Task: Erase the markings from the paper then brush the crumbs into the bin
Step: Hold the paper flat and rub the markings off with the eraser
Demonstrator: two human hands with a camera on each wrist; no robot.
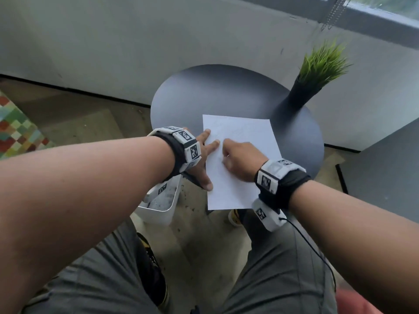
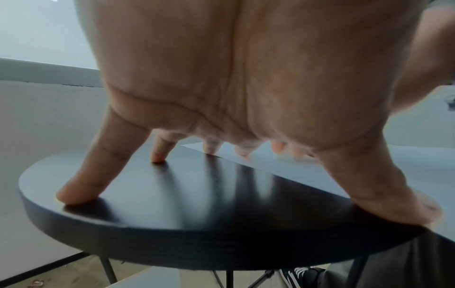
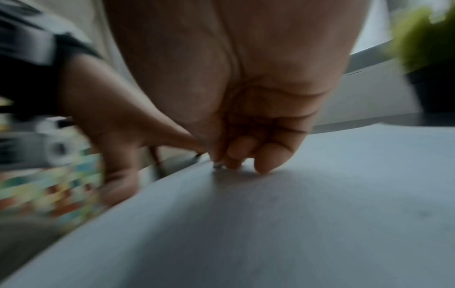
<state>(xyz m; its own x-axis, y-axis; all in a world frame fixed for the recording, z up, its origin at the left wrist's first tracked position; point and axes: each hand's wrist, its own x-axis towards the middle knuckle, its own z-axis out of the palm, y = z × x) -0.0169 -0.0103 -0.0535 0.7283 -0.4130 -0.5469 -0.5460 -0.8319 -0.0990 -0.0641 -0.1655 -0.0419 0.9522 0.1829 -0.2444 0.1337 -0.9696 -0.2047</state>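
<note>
Two bare forearms, nearest the lens, reach down to one round dark tabletop, the landmark for everything else. One sheet of paper lies on its near half, its nearest edge overhanging the rim toward the person, likely placed there so both hands reach it easily. One white bin stands on the floor below the tabletop's near-left rim, apparently positioned so crumbs can be swept straight off the edge into it. One potted plant stands at the tabletop's far-right edge, well apart from the work.

Spread flat, the left hand has straight fingers and a thumb splayed wide: the left wrist view shows two fingertips on the bare tabletop and others on the paper's left edge, seemingly pinning the sheet against sliding. Curled tight, the right hand has its fingertips bunched and pressed to the middle of the paper; the right wrist view is blurred, so whether it pinches an eraser cannot be told, though something small shows at the fingertips.

Faint pencil markings show on the sheet's far portion, suggesting erasing is unfinished and brushing not yet begun.
</note>
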